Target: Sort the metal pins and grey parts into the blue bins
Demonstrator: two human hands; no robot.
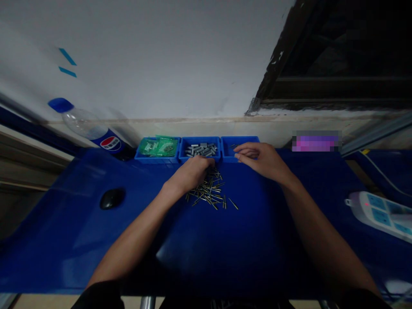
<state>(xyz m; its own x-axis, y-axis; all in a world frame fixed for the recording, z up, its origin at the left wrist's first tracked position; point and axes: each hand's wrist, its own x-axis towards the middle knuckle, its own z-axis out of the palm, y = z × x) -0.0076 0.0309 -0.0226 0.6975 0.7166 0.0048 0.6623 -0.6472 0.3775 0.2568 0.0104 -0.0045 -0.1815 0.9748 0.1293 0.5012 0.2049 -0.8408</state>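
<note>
My left hand (195, 174) is over the loose pile of thin metal pins (209, 195), mid-table, closer to the back edge than the front. Fingers curled down, tips mostly hidden from me; can't tell if they grip a pin. My right hand (259, 159) is at the front rim of the right tray (244, 140), fingertips over it, thumb and fingers loosely parted, released. A few small thin pieces in that tray, too dim to sort out.

Three blue trays in a row along the table's (206, 253) back edge. Middle tray (186, 160): short grey metal pieces (202, 149). Left tray (157, 160): green packets (167, 146). A few pins lie just apart on the pile's front-right side.

Also logging: cola bottle (111, 143) near the back-left corner, blue cap on; black mouse (112, 198) toward the left edge, well apart from the pile; white power strip (383, 212) by the right edge, red light lit; blurred-out purple item (317, 143) near the back-right corner.
</note>
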